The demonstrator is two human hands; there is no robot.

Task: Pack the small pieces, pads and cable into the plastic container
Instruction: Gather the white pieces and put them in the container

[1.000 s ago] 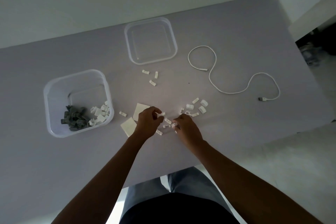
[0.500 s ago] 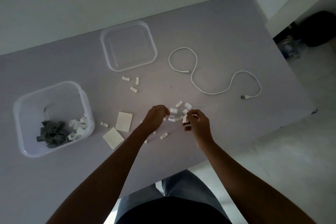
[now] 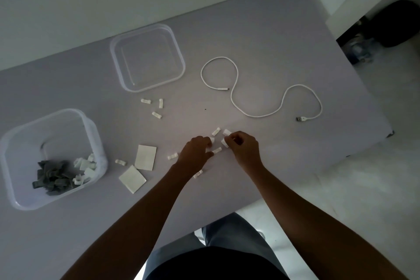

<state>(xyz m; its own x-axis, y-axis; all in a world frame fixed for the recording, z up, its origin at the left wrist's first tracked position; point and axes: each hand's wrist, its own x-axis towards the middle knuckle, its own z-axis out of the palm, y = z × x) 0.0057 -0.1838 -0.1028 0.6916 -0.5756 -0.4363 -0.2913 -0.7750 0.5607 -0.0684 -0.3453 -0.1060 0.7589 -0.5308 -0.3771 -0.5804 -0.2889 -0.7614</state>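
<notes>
The packing is looking partly done. The container (image 3: 13, 179) at the left is already holding a heap of grey pieces (image 3: 53, 177) and a few white pieces (image 3: 85, 167) against its near-right wall. Still lying out on the table (image 3: 272, 29) are 2 pads (image 3: 145, 157) just right of the container, 1 clip (image 3: 120, 162) between the pads and the container, 3 clips (image 3: 152, 107) below the lid (image 3: 179, 57), a scatter of clips (image 3: 217, 150) around the hands, and the cable (image 3: 234, 88), which is sprawling in loops well off to the right, untouched.

Both hands are working in that scatter at the table's middle. The left hand (image 3: 196, 152) is curling its fingers down over the clips, 1 white piece showing at its fingertips; I cannot tell whether it is actually pinching it. The right hand (image 3: 244, 148) is closing finger and thumb on a white clip (image 3: 225, 143) at its left edge, with another clip (image 3: 226, 132) lying just above its knuckles.

The container is sitting well to the left of both hands, past the pads, so each handful is needing a carry across.
</notes>
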